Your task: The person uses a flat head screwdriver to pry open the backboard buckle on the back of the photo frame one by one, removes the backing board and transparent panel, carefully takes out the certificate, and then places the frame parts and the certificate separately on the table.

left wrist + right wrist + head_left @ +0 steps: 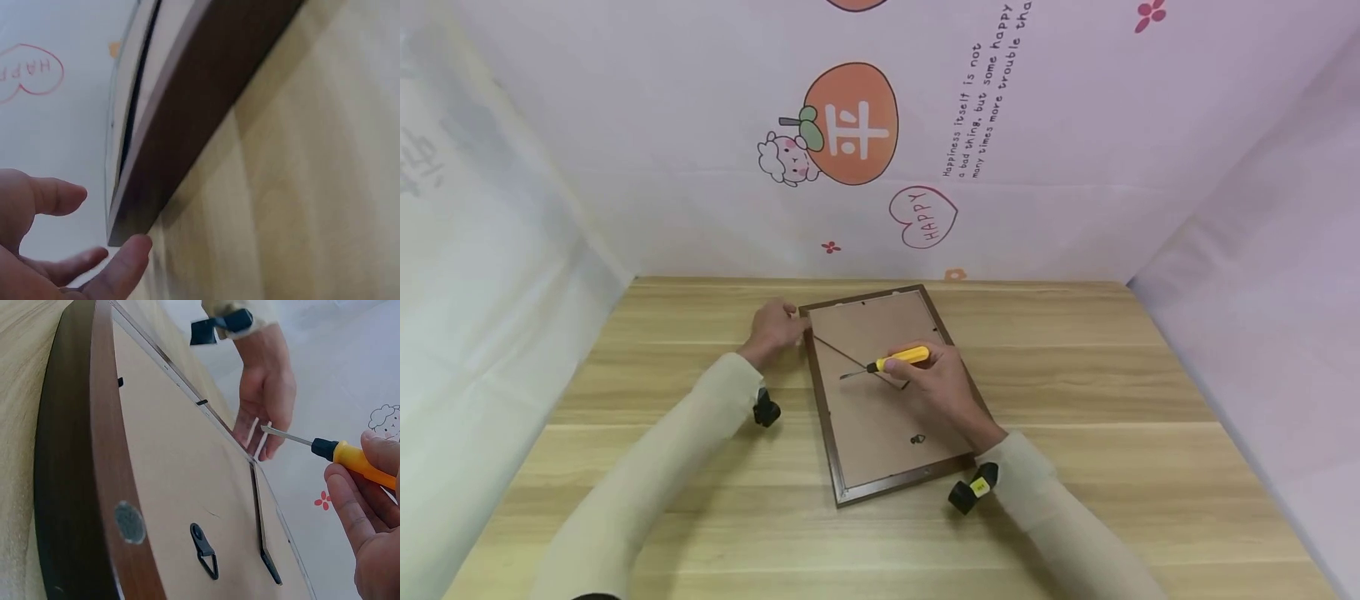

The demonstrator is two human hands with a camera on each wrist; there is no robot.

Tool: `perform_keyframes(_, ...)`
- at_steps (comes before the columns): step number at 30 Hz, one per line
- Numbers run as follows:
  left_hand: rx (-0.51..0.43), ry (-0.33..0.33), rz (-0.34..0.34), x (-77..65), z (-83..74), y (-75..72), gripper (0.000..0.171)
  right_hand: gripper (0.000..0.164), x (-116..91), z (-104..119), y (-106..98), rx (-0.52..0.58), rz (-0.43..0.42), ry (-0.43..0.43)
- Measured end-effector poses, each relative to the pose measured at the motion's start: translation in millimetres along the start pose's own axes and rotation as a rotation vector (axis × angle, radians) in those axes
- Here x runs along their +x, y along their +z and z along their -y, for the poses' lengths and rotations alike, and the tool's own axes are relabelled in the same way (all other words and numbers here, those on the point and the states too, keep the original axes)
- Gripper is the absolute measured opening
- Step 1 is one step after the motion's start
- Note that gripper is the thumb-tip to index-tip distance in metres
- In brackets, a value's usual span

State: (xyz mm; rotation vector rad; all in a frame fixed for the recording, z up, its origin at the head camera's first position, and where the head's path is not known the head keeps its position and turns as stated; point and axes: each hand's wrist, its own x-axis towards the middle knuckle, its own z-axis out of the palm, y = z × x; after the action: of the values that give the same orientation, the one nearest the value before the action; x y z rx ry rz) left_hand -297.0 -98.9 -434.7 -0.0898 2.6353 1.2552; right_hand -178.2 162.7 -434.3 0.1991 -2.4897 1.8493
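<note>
A picture frame [895, 481] with a dark brown border lies back up on the table, its tan backing board [872, 425] showing. My right hand [943, 383] holds a flat-tipped screwdriver [912, 355] by its yellow handle, above the board. The blade points left, apart from the board. At the frame's far left corner is my left hand [777, 325]; its fingers [128, 262] are spread beside the corner, and I cannot tell whether they touch it. A thin dark strip [257, 506] with a bent end runs across the board. A black triangular-ring hanger [203, 550] sits on the board.
Small black tabs [120, 382] stand along the board's edges. The wood-grain table [1075, 375] meets a printed white back wall [1037, 225], with white sheets [482, 250] at both sides. A black wrist camera [973, 490] is on each sleeve.
</note>
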Motion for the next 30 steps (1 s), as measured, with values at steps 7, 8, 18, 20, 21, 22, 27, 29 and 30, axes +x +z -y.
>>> perform_keyframes(7,-0.050,0.040,-0.060,20.6,-3.6,6.4,0.051,0.028,-1,0,-1,-0.013,-0.001,0.007)
perform_keyframes(8,-0.076,0.039,-0.071,23.4,-3.2,8.1,0.050,0.028,-1,0,-1,-0.013,-0.001,0.007)
perform_keyframes(18,-0.182,0.017,-0.174,36.4,3.0,17.5,0.032,0.030,0,-1,-1,0.003,0.000,0.001)
perform_keyframes(20,-0.169,0.028,-0.171,37.0,4.2,17.3,0.030,0.030,1,0,0,-0.004,0.000,0.015)
perform_keyframes(21,-0.165,0.034,-0.172,37.4,4.9,17.2,0.029,0.029,-1,4,0,-0.007,-0.001,0.021)
perform_keyframes(22,-0.161,0.039,-0.175,37.6,5.5,17.0,0.029,0.029,-3,9,1,-0.009,-0.001,0.027)
perform_keyframes(27,-0.136,0.072,-0.175,40.4,10.7,15.4,0.026,0.027,-11,33,0,-0.022,0.000,0.043)
perform_keyframes(29,-0.128,0.078,-0.166,40.6,12.7,14.9,0.025,0.028,-12,32,-1,-0.022,0.000,0.047)
perform_keyframes(30,-0.130,0.079,-0.160,40.4,13.8,14.6,0.025,0.028,-12,32,-1,-0.022,-0.002,0.050)
